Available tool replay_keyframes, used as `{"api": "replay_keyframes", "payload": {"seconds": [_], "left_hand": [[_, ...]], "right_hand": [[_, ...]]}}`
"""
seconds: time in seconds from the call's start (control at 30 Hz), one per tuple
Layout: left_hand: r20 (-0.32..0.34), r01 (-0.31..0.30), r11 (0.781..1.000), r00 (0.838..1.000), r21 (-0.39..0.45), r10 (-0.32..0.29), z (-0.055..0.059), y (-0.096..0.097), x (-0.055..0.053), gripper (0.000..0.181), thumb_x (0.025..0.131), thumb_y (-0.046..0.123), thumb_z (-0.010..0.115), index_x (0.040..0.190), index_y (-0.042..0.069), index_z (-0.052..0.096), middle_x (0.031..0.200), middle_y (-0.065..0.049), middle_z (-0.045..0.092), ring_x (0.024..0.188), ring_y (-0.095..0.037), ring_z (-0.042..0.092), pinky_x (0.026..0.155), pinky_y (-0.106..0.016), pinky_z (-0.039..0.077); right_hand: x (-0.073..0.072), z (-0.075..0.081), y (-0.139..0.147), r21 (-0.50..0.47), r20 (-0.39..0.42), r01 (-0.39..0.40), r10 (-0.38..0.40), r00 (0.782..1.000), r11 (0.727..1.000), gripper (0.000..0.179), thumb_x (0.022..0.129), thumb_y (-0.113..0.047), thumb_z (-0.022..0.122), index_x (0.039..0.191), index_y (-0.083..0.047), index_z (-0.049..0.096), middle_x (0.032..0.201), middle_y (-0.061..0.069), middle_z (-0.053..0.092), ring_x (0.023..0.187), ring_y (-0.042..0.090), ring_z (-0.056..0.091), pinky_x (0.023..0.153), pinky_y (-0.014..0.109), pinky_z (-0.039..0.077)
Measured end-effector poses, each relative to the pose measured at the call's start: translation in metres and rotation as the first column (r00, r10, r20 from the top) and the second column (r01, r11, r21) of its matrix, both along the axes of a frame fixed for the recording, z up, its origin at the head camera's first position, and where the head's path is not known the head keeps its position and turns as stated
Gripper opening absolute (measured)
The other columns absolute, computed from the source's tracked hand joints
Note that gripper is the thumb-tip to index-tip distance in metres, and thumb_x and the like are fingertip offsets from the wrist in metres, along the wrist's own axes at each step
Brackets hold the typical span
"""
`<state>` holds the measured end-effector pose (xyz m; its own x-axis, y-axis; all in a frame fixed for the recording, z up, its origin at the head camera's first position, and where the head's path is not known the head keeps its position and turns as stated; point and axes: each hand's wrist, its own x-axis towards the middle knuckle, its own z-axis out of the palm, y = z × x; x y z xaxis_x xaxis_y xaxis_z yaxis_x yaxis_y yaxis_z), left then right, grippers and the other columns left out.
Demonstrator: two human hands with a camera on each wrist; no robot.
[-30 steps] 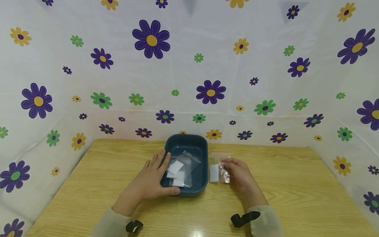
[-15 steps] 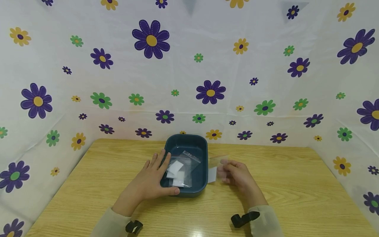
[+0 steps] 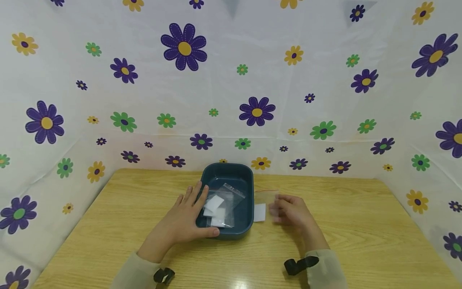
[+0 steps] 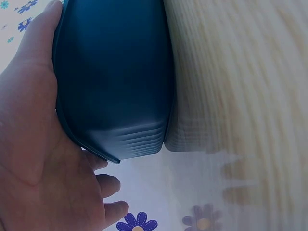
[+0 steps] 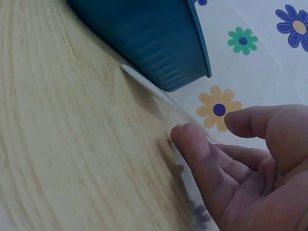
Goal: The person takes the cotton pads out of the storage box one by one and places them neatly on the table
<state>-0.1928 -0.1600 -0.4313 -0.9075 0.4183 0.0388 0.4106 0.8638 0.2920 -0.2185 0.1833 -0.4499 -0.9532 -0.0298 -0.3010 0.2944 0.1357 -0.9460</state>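
My left hand (image 3: 182,220) rests over the left rim of the dark blue bin (image 3: 243,232), fingers spread and thumb along the near rim. Inside lie several clear zip bags (image 3: 229,210) holding white pieces (image 3: 215,203). Right of the bin, another clear zip bag (image 3: 268,196) with a red seal line lies on the table, a white rectangle (image 3: 259,212) in it. My right hand (image 3: 294,210) is at that bag's right side, its fingers blurred. In the right wrist view, thumb (image 5: 245,122) and index finger (image 5: 192,144) stand apart, with nothing pinched between them.
The wood-grain table (image 3: 361,241) reaches back to a white cloth (image 3: 223,92) printed with flowers, which also hangs at both sides. A black strap (image 3: 301,265) sits on the right sleeve, another (image 3: 164,276) on the left.
The bag beside the bin has shifted slightly left and nearer to me, and it has let go of my right fingers' pinch. My left hand stays put on the bin.
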Motion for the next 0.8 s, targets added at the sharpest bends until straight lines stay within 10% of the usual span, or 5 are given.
{"api": "replay_keyframes", "payload": {"seconds": [0.8], "left_hand": [[-0.003,0.000,1.000,1.000,-0.002,0.000,-0.0023,-0.0010,-0.0014,0.126,0.071,0.091,0.053,0.162,0.014,0.011,0.168,-0.013,0.000,0.152,-0.042,0.008,0.119,-0.063,0.015]], "right_hand": [[0.0003,0.0096,0.0072,0.210,-0.081,0.052,-0.035,0.996,0.976,0.043,0.099,-0.020,0.057,0.137,0.000,0.057,0.125,0.021,0.066,0.102,0.027,0.068,0.079,0.036,0.061]]}}
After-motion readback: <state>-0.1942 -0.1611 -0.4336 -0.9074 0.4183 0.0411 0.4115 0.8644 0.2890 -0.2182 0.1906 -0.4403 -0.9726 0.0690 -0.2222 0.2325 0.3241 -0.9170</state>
